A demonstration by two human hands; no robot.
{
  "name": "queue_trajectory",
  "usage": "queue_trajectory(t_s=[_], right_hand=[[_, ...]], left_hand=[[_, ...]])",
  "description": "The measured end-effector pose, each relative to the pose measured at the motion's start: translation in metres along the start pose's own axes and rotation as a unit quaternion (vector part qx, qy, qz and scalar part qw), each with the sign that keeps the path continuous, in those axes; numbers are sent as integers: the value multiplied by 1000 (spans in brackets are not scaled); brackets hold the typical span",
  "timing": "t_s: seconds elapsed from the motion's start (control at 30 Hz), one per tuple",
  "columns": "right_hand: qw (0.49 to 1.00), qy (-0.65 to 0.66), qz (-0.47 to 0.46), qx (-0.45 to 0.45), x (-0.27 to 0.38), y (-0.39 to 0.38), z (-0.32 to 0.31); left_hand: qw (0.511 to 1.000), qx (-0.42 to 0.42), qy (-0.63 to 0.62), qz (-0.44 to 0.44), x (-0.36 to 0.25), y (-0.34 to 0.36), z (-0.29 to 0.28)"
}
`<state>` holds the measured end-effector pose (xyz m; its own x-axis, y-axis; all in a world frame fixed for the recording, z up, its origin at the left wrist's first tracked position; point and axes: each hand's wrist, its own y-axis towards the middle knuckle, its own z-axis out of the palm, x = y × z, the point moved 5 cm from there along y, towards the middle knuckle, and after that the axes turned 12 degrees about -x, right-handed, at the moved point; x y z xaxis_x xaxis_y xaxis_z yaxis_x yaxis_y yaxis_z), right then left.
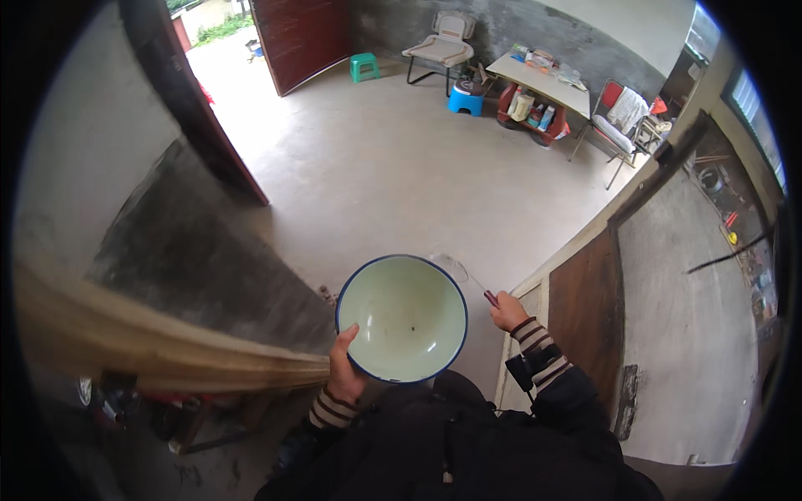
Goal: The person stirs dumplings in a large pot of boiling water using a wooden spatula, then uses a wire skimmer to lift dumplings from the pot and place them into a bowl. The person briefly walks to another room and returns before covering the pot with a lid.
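A pale green enamel basin with a dark blue rim is held in front of my body. Inside it I see only a small dark speck near the bottom. My left hand grips the basin's near left rim, thumb over the edge. To the right of the basin, my right hand is closed around the dark red handle of a wire strainer. Its thin shaft points away to the left, and its round, see-through head lies just beyond the basin's far right rim, partly hidden by it.
Beside me on the left is a wall, with an open dark red door farther off. A brown wooden door panel stands close on my right. Across the floor are a green stool, a chair, a blue stool and a cluttered table.
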<state>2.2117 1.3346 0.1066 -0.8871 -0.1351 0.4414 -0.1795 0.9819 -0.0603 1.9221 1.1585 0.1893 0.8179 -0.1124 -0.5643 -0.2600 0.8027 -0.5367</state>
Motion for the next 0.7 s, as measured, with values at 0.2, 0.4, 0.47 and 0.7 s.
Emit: queue_trajectory(t_s=[0.2, 0.4, 0.47, 0.7], right_hand=[[982, -116, -79, 128, 14, -60, 43], [932, -153, -219, 246, 70, -120, 55], [902, -186, -255, 295, 91, -142, 67], [848, -45, -448, 281, 175, -228, 74]], left_hand=[[997, -72, 1, 15, 27, -88, -51], [992, -98, -51, 68, 10, -169, -86], [988, -105, -60, 100, 2, -196, -98], [951, -198, -108, 213, -23, -294, -172]])
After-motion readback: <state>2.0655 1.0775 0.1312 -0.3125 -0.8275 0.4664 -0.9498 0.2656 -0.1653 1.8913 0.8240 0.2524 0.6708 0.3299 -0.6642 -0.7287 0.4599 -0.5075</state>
